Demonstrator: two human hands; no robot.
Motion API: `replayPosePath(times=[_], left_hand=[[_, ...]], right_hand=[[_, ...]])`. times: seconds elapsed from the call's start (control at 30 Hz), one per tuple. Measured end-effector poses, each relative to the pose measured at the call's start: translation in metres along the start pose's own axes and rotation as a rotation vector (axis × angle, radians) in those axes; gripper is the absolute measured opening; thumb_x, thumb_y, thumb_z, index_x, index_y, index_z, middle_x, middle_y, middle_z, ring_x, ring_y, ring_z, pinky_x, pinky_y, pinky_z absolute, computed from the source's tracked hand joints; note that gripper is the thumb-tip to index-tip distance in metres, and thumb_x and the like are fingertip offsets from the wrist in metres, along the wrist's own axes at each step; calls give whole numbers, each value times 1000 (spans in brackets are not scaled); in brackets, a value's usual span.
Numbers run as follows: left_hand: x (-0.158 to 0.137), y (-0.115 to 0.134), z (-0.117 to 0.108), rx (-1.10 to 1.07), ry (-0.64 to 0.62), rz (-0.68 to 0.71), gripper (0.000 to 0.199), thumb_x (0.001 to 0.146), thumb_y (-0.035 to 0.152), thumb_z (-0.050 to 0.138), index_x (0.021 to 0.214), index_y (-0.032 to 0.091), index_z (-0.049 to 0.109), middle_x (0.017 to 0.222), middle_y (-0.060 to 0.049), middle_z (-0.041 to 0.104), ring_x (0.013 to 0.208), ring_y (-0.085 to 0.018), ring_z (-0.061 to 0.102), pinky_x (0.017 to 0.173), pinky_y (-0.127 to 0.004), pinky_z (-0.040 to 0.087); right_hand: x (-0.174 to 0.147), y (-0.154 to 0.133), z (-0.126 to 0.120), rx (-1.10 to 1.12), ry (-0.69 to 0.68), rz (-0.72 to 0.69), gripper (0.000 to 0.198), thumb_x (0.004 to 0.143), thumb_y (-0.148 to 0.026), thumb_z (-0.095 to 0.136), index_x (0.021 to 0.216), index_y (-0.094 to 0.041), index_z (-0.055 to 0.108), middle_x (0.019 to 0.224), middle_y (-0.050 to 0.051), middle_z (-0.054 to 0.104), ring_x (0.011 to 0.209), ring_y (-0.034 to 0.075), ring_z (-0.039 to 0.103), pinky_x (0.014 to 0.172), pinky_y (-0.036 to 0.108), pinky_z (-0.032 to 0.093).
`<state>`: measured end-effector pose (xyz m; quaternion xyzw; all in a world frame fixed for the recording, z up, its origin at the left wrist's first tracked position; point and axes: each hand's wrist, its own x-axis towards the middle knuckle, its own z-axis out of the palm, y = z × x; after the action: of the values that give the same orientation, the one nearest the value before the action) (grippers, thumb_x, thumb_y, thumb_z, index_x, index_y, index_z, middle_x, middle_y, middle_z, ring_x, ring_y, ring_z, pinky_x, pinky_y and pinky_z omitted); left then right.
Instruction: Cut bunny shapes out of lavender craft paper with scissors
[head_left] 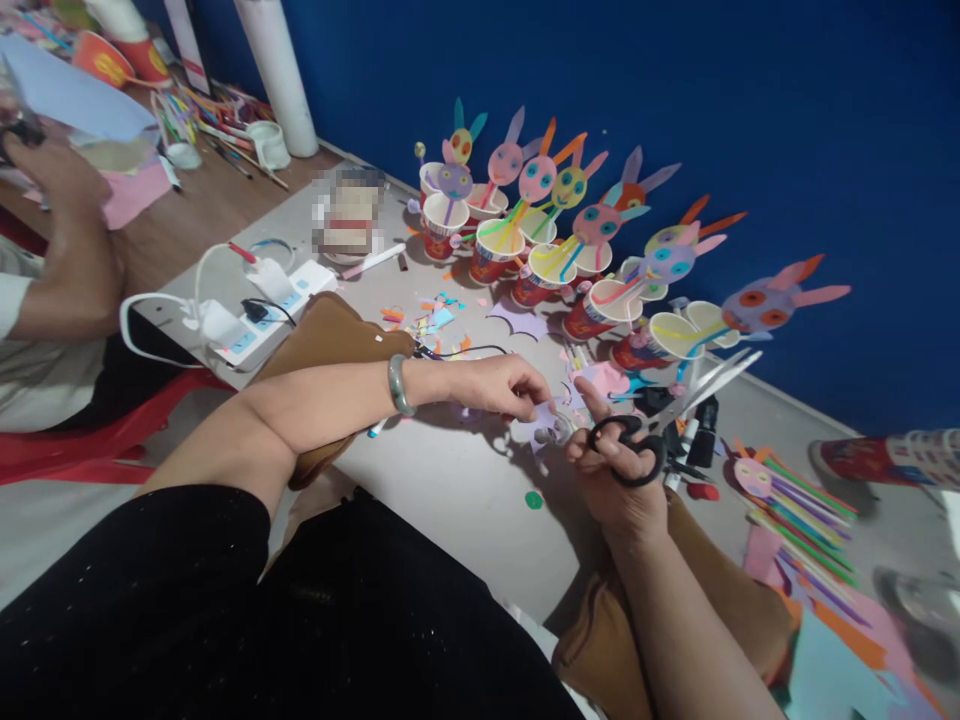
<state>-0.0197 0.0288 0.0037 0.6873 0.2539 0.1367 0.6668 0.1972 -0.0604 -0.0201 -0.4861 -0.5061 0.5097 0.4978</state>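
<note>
My left hand (pixel 499 385), with a green-grey bangle (pixel 400 386) on the wrist, is held in a pinch over the table. Its fingertips meet the edge of a cut purple paper piece (pixel 541 425); what they grip, if anything, is too small to make out. A small clear round item (pixel 556 430) lies beside that paper. My right hand (pixel 619 490) holds black-handled scissors (pixel 667 415), fingers through the loops, index finger stretched out. The scissor blades point up and right, away from the paper. A green paper disc (pixel 533 500) lies below my hands.
Paper cups (pixel 499 248) with paper rabbit heads on straws stand along the blue wall. Paper scraps (pixel 439 312) litter the table. At left are a power strip (pixel 262 320) and another person's arm (pixel 67 230). Coloured straws (pixel 810 510) and stacked cups (pixel 885 458) lie at right.
</note>
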Motion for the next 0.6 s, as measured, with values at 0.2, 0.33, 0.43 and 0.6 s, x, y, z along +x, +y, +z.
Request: replayPosePath(times=[0.2, 0.33, 0.43, 0.6], left_hand=[[-2, 1, 0, -131, 44, 27, 27, 78, 11, 65, 104, 13, 72, 63, 3, 58, 53, -5, 51, 52, -18, 38], [-4, 7, -1, -200, 62, 4, 14, 77, 17, 68, 90, 11, 70, 63, 2, 59, 54, -6, 52, 53, -19, 40], [-5, 9, -3, -223, 70, 34, 11, 73, 16, 67, 83, 11, 68, 65, 2, 60, 56, -6, 53, 52, -19, 40], [-3, 1, -8, -166, 54, 74, 18, 66, 14, 62, 83, 12, 68, 65, 1, 61, 57, -7, 55, 55, -19, 40]], right_hand=[[3, 7, 3, 30, 97, -69, 38, 77, -41, 73, 58, -21, 47, 79, 0, 64, 55, 12, 52, 52, 31, 45], [5, 8, 3, 69, 141, -72, 37, 76, -38, 75, 56, -20, 48, 82, 0, 64, 53, 10, 48, 48, 27, 41], [6, 7, 5, 63, 116, -86, 41, 76, -41, 75, 55, -20, 47, 76, 0, 62, 51, 9, 47, 46, 25, 41], [5, 6, 10, 128, 124, -33, 35, 67, -41, 82, 59, -20, 55, 75, 1, 63, 47, 8, 48, 42, 24, 43]])
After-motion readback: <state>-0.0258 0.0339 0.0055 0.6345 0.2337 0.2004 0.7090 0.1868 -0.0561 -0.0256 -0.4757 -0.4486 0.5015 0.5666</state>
